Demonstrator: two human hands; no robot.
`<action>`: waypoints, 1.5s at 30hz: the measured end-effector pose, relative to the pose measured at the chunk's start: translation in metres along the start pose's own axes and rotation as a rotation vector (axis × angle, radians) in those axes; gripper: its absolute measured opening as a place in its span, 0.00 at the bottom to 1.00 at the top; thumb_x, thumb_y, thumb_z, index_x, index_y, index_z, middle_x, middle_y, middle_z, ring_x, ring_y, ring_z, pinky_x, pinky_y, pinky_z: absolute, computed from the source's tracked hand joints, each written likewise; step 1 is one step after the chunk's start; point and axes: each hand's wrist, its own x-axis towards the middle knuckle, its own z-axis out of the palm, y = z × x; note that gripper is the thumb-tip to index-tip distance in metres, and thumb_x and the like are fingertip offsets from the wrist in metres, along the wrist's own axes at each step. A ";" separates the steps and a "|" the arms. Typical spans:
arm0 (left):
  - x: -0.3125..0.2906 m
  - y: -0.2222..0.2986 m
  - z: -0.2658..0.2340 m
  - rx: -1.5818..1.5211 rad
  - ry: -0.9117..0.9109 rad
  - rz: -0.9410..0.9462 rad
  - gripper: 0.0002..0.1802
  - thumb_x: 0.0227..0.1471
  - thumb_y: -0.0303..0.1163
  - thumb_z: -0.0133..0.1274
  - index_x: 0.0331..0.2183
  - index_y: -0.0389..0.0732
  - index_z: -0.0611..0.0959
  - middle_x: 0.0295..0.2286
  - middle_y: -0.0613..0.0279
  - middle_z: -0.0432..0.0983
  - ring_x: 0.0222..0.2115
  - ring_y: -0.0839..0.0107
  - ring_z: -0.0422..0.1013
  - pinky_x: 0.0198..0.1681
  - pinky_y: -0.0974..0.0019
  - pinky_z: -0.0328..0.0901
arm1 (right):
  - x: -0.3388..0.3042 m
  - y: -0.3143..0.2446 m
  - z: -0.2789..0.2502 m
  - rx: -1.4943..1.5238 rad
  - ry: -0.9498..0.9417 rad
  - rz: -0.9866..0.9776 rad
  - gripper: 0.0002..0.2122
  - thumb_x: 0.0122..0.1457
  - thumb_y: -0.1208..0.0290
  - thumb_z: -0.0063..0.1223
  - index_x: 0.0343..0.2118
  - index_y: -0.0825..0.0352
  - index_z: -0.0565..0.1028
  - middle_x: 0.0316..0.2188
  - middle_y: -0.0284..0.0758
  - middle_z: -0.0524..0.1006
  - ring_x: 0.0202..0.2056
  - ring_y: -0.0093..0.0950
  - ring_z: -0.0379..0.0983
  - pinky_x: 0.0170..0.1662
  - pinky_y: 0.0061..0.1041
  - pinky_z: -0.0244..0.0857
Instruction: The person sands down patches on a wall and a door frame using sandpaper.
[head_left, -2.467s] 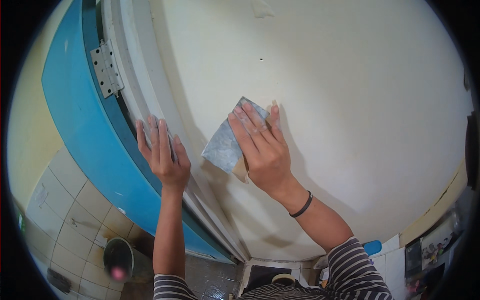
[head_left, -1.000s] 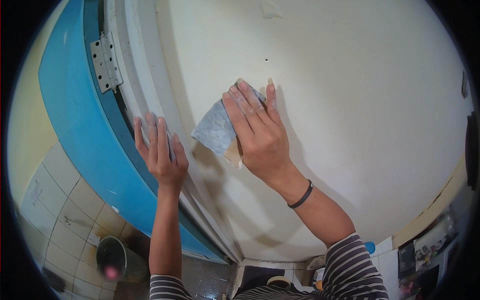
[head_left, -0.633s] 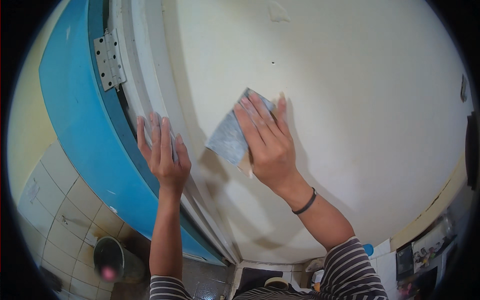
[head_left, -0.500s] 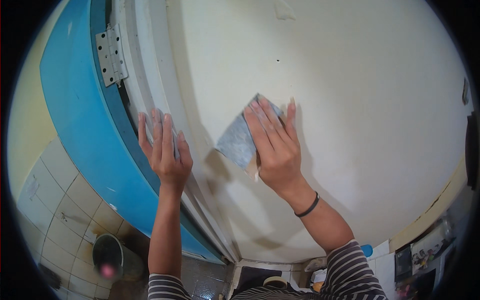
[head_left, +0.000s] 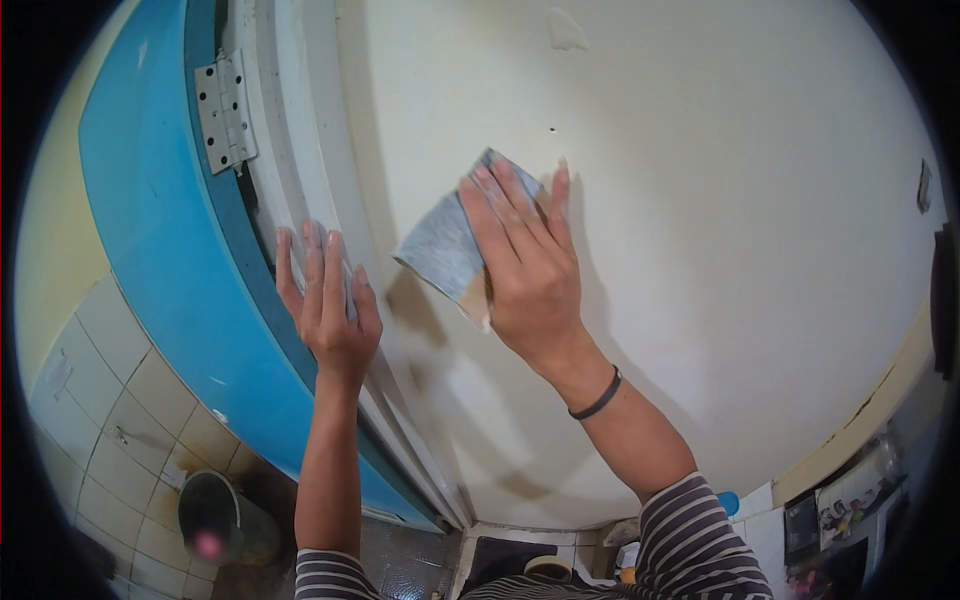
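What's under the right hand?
A grey sheet, with a tan patch showing at its lower edge, over the cream wall. The right hand covers part of the sheet; the wall directly behind the sheet can't be seen.

The camera sat up on the person's head, the left one of a pair. It looked down and ahead, over both arms (head_left: 330, 470), at the white wall (head_left: 740, 220). The left hand (head_left: 336, 318) and right hand (head_left: 530, 275) were near it, and the bucket (head_left: 255, 528) on the left was far. Its wide, round view made the blue door (head_left: 165, 230) on the left look bent.
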 end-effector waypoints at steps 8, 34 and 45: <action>0.001 0.001 -0.001 -0.019 -0.007 -0.012 0.26 0.52 0.17 0.54 0.55 0.30 0.78 0.57 0.44 0.72 0.65 0.41 0.57 0.65 0.45 0.56 | 0.013 0.001 0.005 0.021 0.032 -0.013 0.17 0.60 0.76 0.49 0.51 0.74 0.77 0.49 0.45 0.80 0.59 0.38 0.72 0.69 0.55 0.48; 0.003 0.005 0.001 -0.026 0.005 -0.012 0.27 0.50 0.17 0.54 0.54 0.29 0.78 0.57 0.44 0.73 0.64 0.40 0.57 0.65 0.45 0.56 | 0.000 0.002 0.006 -0.004 0.021 -0.046 0.17 0.59 0.77 0.48 0.50 0.75 0.76 0.49 0.46 0.79 0.57 0.39 0.73 0.68 0.57 0.50; 0.002 0.003 0.001 -0.020 0.007 -0.004 0.27 0.51 0.18 0.54 0.54 0.30 0.78 0.57 0.44 0.73 0.64 0.40 0.58 0.65 0.45 0.56 | 0.005 0.000 0.007 0.009 0.003 -0.059 0.17 0.59 0.76 0.48 0.50 0.75 0.77 0.50 0.46 0.79 0.59 0.39 0.72 0.68 0.57 0.51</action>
